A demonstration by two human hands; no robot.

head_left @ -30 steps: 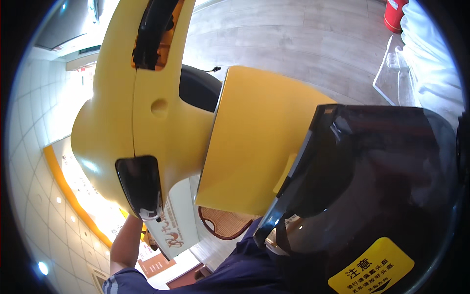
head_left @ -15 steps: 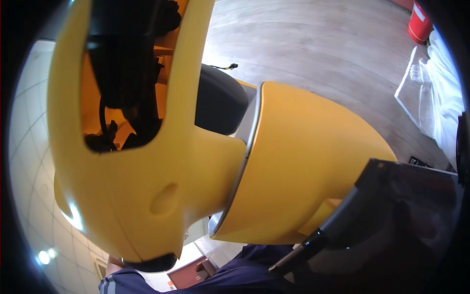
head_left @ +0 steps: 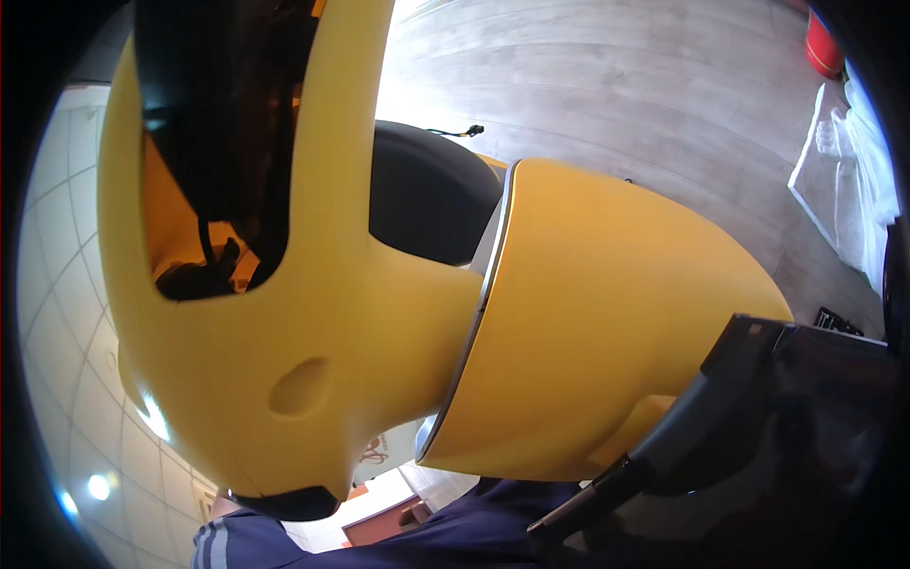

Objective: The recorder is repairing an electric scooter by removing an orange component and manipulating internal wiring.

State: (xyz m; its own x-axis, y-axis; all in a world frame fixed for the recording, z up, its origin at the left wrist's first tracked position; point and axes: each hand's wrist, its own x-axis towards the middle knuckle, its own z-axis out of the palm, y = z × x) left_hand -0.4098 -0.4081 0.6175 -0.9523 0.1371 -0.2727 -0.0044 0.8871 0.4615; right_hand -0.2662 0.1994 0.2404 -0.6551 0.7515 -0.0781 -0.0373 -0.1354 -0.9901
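Note:
A large yellow moulded shell, scooter-like in shape, fills the left and middle of the head view. Through its long opening a black part and a dark cable show. A broad yellow panel with a silver edge joins it on the right, and a black rounded part lies between them. Dark blue clothing with grey sleeve stripes appears at the bottom. A sliver of skin beside the stripes goes behind the shell's dark lower end. Neither hand shows, so what they hold is hidden.
At lower right a glossy black panel with a dark bar overlaps the yellow panel. Beyond lie a grey wood-look floor, a cable end, white plastic sheeting and a red container. Pale tiles curve along the left.
The view has shifted a little, so the floor items sit farther right. In the shell's opening the black part appears higher and farther left. Less skin shows by the striped sleeve.

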